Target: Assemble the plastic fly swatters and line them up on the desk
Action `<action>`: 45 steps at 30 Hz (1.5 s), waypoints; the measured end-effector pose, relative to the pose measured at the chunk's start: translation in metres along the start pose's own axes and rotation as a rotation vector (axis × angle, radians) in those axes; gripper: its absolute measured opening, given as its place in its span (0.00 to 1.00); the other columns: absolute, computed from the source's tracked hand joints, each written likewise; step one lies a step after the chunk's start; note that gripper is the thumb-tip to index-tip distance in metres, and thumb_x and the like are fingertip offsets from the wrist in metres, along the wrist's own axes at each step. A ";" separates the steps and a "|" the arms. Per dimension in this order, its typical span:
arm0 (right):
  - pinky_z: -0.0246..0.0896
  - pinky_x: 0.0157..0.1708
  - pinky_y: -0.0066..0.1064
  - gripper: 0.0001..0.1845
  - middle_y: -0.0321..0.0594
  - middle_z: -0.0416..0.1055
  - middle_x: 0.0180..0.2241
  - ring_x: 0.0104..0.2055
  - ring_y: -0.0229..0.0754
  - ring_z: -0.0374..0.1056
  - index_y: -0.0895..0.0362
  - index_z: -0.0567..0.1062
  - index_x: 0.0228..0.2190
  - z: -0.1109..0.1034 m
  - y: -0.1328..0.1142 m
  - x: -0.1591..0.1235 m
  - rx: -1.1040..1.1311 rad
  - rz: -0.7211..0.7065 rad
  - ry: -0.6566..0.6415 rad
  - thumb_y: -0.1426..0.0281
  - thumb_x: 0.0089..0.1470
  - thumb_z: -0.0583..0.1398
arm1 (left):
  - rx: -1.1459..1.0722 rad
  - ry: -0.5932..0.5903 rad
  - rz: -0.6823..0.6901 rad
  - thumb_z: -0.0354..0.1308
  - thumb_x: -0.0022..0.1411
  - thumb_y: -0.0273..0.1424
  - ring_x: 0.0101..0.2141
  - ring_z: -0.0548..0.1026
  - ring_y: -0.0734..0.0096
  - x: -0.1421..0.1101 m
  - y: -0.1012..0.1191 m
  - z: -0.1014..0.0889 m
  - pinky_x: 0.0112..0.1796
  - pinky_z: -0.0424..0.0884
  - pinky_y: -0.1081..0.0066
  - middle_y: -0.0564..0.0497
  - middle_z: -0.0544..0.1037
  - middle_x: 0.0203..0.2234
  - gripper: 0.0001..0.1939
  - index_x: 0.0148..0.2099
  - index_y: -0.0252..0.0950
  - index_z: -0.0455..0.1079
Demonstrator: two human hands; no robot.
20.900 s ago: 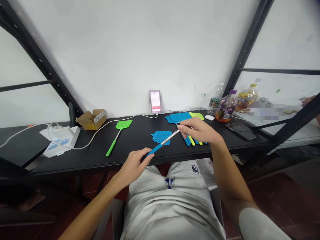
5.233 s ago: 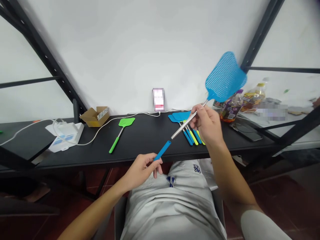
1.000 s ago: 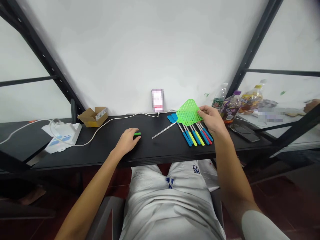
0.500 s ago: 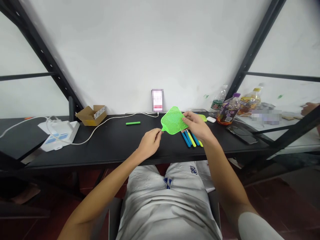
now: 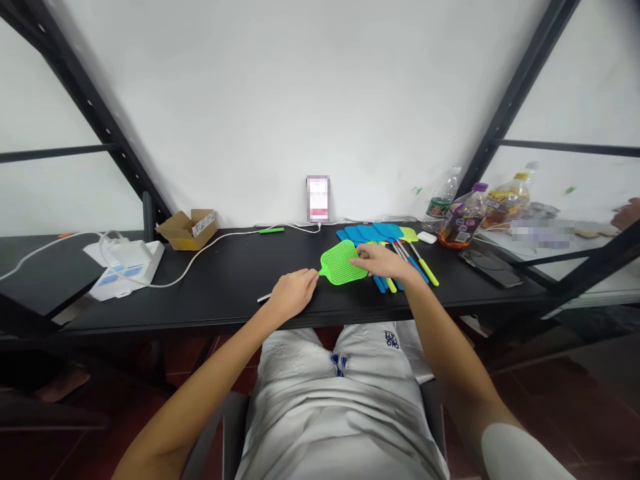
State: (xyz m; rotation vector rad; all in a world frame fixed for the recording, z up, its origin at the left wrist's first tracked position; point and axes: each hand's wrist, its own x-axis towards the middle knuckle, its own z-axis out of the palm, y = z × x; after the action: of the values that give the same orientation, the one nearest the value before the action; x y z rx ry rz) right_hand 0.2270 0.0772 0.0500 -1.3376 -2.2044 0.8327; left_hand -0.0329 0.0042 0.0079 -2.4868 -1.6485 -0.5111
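Green swatter (image 5: 340,263): just below centre
Left hand (image 5: 294,293): fingers around its metal rod (image 5: 264,298)
Right hand (image 5: 379,261): fingers pinching its edge
Green tube (image 5: 271,231): left of centre (apart from the swatter)

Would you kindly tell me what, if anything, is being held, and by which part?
The green swatter: the left hand has it by the metal rod, next to the head; the right hand pinches the head's opposite edge.

Green perforated swatter head (image 5: 342,263), green grip (image 5: 272,231), yellow-brown box (image 5: 186,231), black tabletop (image 5: 210,293)
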 end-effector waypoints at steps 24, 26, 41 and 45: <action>0.61 0.31 0.33 0.10 0.39 0.71 0.27 0.31 0.42 0.67 0.56 0.69 0.28 -0.011 0.005 -0.001 0.045 -0.110 0.061 0.63 0.50 0.63 | -0.012 0.026 -0.028 0.44 0.75 0.36 0.34 0.78 0.62 -0.002 0.005 -0.003 0.32 0.61 0.68 0.49 0.80 0.33 0.16 0.40 0.41 0.72; 0.61 0.31 0.33 0.10 0.38 0.70 0.27 0.31 0.41 0.67 0.56 0.68 0.27 -0.011 0.005 -0.001 0.067 -0.132 0.066 0.64 0.49 0.64 | -0.009 0.028 -0.026 0.44 0.75 0.36 0.33 0.78 0.62 -0.002 0.005 -0.003 0.32 0.61 0.68 0.49 0.80 0.33 0.16 0.40 0.41 0.72; 0.55 0.24 0.30 0.17 0.35 0.69 0.20 0.22 0.38 0.64 0.55 0.71 0.26 -0.018 -0.001 -0.008 0.156 -0.154 0.085 0.55 0.55 0.62 | -0.045 0.093 -0.095 0.45 0.75 0.40 0.31 0.77 0.63 -0.003 0.007 -0.005 0.29 0.56 0.69 0.49 0.81 0.30 0.19 0.36 0.40 0.72; 0.62 0.24 0.31 0.31 0.49 0.79 0.32 0.30 0.46 0.74 0.57 0.73 0.33 -0.016 -0.005 -0.009 0.385 -0.096 -0.054 0.41 0.60 0.53 | -0.020 0.127 -0.143 0.45 0.74 0.43 0.30 0.77 0.62 -0.002 0.007 -0.005 0.28 0.54 0.68 0.48 0.80 0.28 0.22 0.33 0.40 0.72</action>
State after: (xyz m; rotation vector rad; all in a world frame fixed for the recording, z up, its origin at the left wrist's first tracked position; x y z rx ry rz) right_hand 0.2381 0.0718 0.0643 -1.0258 -1.9959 1.1937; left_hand -0.0288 -0.0019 0.0120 -2.3074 -1.7877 -0.6888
